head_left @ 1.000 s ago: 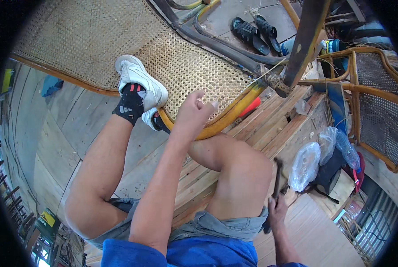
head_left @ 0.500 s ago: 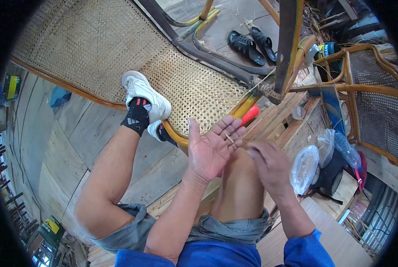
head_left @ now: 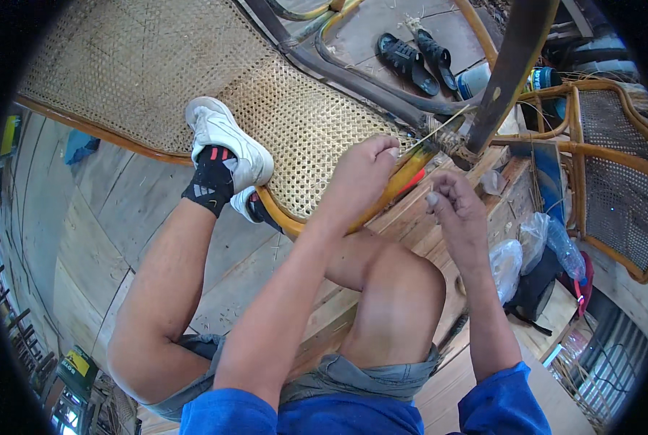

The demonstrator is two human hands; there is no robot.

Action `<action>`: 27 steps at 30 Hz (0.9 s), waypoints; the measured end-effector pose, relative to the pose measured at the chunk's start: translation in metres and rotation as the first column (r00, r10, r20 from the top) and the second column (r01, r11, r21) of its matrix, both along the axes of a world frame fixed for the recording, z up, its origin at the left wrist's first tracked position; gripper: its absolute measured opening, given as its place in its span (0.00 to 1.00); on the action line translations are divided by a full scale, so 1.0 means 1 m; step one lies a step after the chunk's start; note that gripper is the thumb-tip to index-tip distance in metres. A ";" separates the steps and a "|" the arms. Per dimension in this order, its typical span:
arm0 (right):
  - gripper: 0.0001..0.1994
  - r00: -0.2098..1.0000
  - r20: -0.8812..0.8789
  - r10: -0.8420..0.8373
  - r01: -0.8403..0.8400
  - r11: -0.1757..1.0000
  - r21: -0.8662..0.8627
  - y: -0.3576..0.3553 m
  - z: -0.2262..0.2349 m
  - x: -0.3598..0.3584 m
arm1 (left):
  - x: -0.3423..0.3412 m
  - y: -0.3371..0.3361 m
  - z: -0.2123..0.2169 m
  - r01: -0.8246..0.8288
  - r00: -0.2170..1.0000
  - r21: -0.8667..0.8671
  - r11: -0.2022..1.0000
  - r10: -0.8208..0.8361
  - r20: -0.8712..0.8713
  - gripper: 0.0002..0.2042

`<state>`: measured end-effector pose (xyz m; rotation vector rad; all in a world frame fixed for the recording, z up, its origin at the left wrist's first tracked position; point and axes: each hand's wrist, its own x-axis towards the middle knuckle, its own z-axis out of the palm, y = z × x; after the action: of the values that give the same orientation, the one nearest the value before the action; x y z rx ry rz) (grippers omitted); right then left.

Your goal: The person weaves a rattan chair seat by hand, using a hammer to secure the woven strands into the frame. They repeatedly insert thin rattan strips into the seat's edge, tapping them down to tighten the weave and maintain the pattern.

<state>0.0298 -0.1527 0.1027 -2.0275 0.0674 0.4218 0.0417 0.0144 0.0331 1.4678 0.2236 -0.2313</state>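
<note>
My left hand (head_left: 367, 170) is turned palm down over the edge of a woven cane seat (head_left: 324, 134), its fingers closed beside the yellow-brown frame rail (head_left: 389, 196). What those fingers hold, if anything, is hidden. Just beyond it, a thin pale cane strip (head_left: 443, 127) sticks out near the bound corner joint (head_left: 451, 145). To the right of the rail, my right hand (head_left: 458, 210) hovers with curled fingers and thumb drawn in; I cannot make out anything in them. An orange-red object (head_left: 412, 180) shows partly behind the rail.
My shoe (head_left: 230, 141) rests against the cane seat. Wooden planks (head_left: 440, 232) lie under the rail. Black sandals (head_left: 407, 61) lie on the floor beyond. At right are a second cane chair (head_left: 617, 159), plastic bags (head_left: 509, 264) and a clear bottle (head_left: 565, 250).
My left hand has turned from palm up, with a small thin stick across its fingers, to palm down, and moved up toward the joint. My right hand has moved up too. The stick is out of sight.
</note>
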 end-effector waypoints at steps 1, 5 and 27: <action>0.06 1.000 0.009 -0.010 0.010 0.999 0.048 -0.001 -0.002 0.002 | 0.006 0.005 -0.003 0.087 0.995 0.121 0.989 -0.092 0.041 0.14; 0.03 0.984 -0.064 -0.166 0.178 0.933 0.314 -0.001 -0.013 0.007 | -0.005 -0.009 0.011 0.282 0.926 -0.269 0.921 -0.335 -0.174 0.14; 0.05 0.965 0.069 0.253 -0.245 0.964 -0.100 -0.005 -0.022 0.028 | 0.043 0.006 -0.029 0.484 0.875 0.167 0.859 -0.480 -0.070 0.10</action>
<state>0.0577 -0.1578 0.0808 -2.1493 -0.2255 0.5003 0.0844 0.0209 0.0036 1.6861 -0.1148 -0.6528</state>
